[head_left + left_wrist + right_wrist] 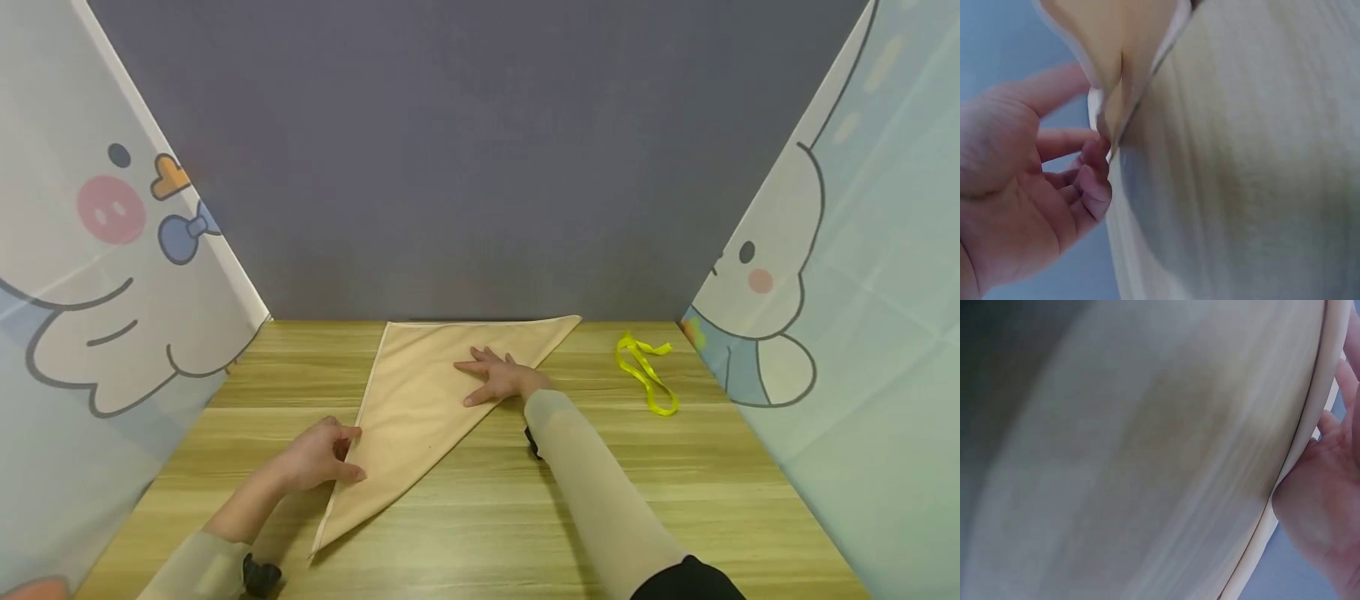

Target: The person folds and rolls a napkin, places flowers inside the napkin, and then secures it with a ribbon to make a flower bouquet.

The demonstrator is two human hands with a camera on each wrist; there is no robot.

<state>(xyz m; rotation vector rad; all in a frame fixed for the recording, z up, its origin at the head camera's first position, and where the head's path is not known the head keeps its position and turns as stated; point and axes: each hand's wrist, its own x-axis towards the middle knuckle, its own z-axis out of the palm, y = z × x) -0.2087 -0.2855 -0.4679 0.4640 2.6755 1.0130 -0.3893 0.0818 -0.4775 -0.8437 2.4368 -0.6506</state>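
A beige cloth (420, 400) with pale stitched edges lies in a triangle on the wooden table, its long side toward the lower right. At its left edge, my left hand (318, 454) has thumb and index finger spread on the border. The left wrist view shows that hand (1035, 169) with its other fingers curled at the edge of the cloth (1132, 31), which buckles there. My right hand (495, 377) rests on the cloth with fingers spread, near the long side. In the right wrist view the heel of that hand (1329, 500) lies over the rounded cloth edge (1260, 540).
A yellow ribbon (647, 373) lies loosely looped on the right of the table (600, 500). A dark grey panel (480, 167) stands behind the table. Printed cartoon sheets (67, 333) hang along the left and right sides.
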